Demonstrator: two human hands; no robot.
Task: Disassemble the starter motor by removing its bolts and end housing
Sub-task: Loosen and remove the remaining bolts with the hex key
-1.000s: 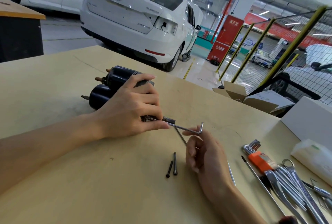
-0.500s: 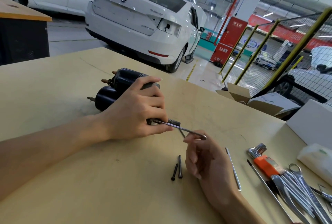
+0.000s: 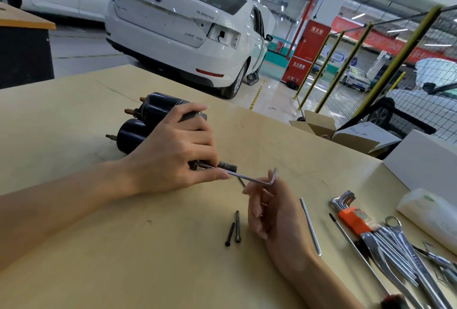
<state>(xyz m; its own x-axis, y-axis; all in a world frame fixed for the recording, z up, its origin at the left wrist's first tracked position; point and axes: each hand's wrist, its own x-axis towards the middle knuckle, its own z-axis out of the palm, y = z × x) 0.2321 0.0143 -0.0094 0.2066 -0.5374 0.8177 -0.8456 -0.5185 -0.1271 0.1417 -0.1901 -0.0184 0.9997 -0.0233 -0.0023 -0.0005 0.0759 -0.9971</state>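
Bolts (image 3: pixel 234 228) beside right hand (image 3: pixel 277 219)

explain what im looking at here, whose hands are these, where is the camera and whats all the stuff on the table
There is no machine here: a person works with two bare hands, filmed by one wide-angle camera worn on the head, looking forward and down. The left hand grips a black cylindrical starter motor lying on the pale wooden table. The right hand pinches the bent end of a silver L-shaped hex key, whose long end reaches into the motor's near end. On the table lie two long black bolts, already out, a thin silver rod, an orange-holdered set of hex keys and steel wrenches. Behind stands a white car.
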